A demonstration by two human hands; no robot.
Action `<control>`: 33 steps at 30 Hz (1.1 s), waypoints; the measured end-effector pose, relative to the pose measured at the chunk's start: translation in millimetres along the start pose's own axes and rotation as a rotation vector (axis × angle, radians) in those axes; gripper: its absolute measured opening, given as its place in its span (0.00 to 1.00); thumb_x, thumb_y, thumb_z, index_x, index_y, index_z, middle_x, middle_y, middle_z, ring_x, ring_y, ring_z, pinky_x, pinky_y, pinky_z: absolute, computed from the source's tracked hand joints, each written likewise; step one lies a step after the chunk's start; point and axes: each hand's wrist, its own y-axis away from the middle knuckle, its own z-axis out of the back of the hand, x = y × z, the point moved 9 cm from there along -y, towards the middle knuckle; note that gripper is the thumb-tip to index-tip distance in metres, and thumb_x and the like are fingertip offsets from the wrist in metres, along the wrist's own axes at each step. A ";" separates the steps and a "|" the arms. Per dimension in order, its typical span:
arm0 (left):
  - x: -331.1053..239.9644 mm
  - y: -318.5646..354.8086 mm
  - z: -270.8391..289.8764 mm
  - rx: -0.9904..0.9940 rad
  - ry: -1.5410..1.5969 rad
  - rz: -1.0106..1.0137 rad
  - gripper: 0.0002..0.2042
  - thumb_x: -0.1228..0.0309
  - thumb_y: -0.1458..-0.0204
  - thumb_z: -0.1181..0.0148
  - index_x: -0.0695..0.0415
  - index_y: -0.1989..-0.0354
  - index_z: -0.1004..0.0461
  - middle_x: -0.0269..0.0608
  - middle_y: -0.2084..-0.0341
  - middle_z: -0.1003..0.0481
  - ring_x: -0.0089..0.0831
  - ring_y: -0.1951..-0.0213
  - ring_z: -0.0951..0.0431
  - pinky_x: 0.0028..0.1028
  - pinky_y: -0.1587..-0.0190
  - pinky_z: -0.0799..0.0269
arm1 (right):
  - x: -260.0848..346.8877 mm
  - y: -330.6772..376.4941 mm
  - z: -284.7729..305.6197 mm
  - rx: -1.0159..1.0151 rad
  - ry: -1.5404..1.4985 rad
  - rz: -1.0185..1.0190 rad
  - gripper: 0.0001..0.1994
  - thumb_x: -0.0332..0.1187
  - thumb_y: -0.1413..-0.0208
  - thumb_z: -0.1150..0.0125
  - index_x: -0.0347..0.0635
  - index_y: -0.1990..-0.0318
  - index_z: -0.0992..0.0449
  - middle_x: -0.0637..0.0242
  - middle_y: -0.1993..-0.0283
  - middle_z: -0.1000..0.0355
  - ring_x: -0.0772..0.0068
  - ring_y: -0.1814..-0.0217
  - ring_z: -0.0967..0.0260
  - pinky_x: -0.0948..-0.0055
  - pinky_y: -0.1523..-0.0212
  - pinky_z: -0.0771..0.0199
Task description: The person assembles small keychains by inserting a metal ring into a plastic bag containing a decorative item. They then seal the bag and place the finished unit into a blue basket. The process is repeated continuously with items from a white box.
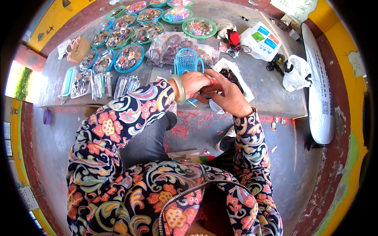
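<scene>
Blue plastic basket (pixel 186 61) sits near the slab's (pixel 271 98) front edge, just behind both hands, w/ bowls of small bits (pixel 129 57) toward the back-left corner, prob. for easy reach. Left hand (pixel 195 84) and right hand (pixel 226 96) meet, fingers curled, pinching something too small to tell.

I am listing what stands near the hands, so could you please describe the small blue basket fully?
The blue basket is a small round one of openwork plastic lattice, standing upright and open-topped on the grey table. It sits just beyond the left hand, which overlaps its lower edge, with clear bags of small items right behind it. Its contents cannot be made out.
</scene>
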 end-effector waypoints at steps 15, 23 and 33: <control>1.0 5.1 5.5 -0.093 0.166 0.076 0.15 0.64 0.46 0.57 0.58 0.54 0.33 0.39 0.65 0.29 0.25 0.64 0.28 0.26 0.67 0.27 | 1.9 3.1 18.8 -0.193 -0.202 -0.086 0.20 0.19 0.52 0.54 0.37 0.48 0.38 0.62 0.66 0.28 0.83 0.79 0.35 0.84 0.81 0.35; -18.3 6.0 15.7 -0.155 0.371 -0.060 0.16 0.65 0.44 0.59 0.60 0.51 0.34 0.40 0.65 0.29 0.22 0.66 0.28 0.23 0.65 0.29 | -33.2 5.7 50.4 -0.419 -0.379 -0.175 0.11 0.30 0.51 0.44 0.36 0.59 0.29 0.70 0.69 0.31 0.87 0.74 0.39 0.86 0.75 0.40; -22.7 4.3 6.4 -0.057 0.379 -0.073 0.17 0.62 0.44 0.60 0.60 0.51 0.37 0.40 0.58 0.31 0.27 0.61 0.28 0.24 0.63 0.30 | -53.1 1.6 28.2 -0.402 -0.532 -0.220 0.09 0.33 0.52 0.41 0.37 0.66 0.24 0.74 0.75 0.31 0.86 0.77 0.43 0.85 0.76 0.43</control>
